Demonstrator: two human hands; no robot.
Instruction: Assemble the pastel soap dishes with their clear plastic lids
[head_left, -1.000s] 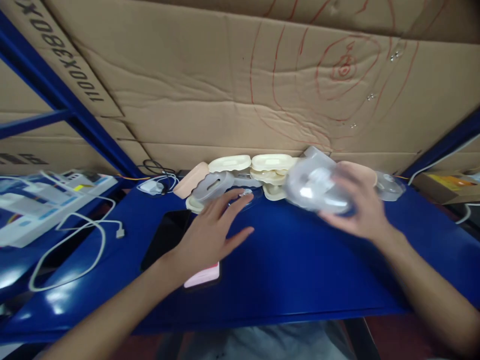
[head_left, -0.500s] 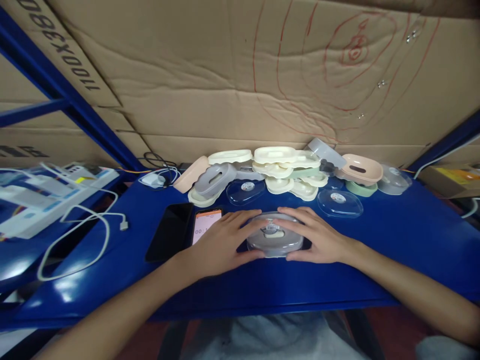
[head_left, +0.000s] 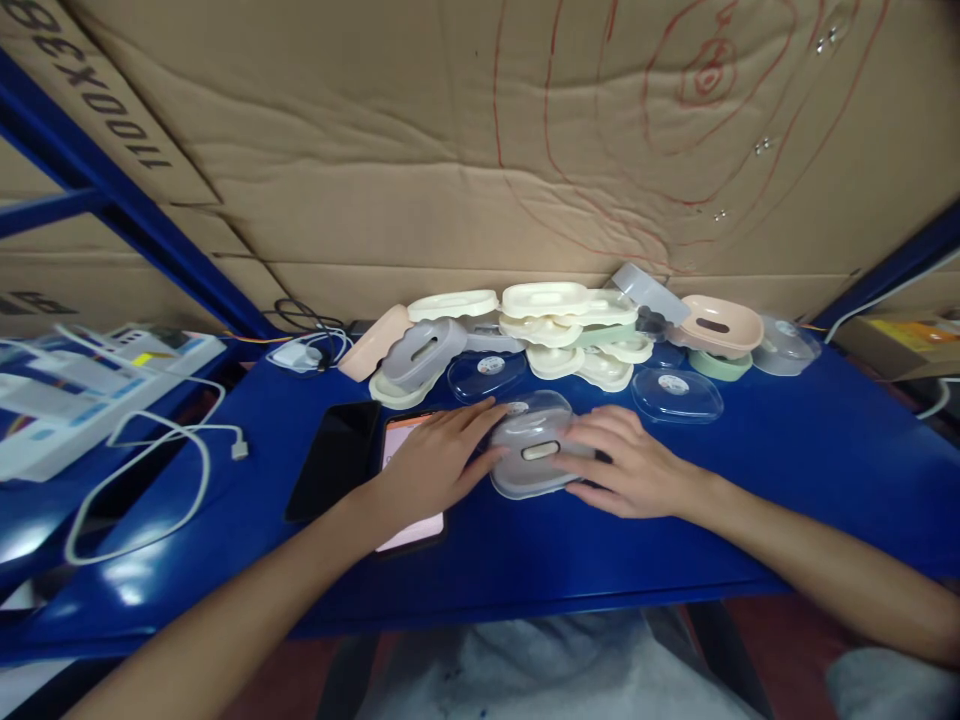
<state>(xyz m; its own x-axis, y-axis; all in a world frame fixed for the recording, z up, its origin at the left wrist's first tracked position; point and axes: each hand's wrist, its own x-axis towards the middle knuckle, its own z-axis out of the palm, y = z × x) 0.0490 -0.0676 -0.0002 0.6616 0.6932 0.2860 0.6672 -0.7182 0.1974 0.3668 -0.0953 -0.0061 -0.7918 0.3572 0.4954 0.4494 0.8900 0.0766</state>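
Note:
A grey soap box with a clear lid (head_left: 534, 455) sits tilted on the blue table (head_left: 675, 540) in front of me. My left hand (head_left: 435, 462) grips its left side, fingers curled onto the lid. My right hand (head_left: 630, 462) holds its right side, fingers wrapped round the edge. Behind it lies a heap of soap box parts (head_left: 555, 335) in cream, grey, green and pink, along with loose clear lids (head_left: 676, 393).
A black phone (head_left: 334, 470) and a lit phone (head_left: 409, 500), partly under my left wrist, lie to the left. White cables (head_left: 150, 470) and a white power strip (head_left: 90, 390) sit far left. Cardboard (head_left: 450, 150) walls the back, flanked by blue rack beams (head_left: 120, 210).
My right hand brought the box from the heap down to the table centre, and my left hand joined it. Since then both hands have tipped the box and shifted it slightly away.

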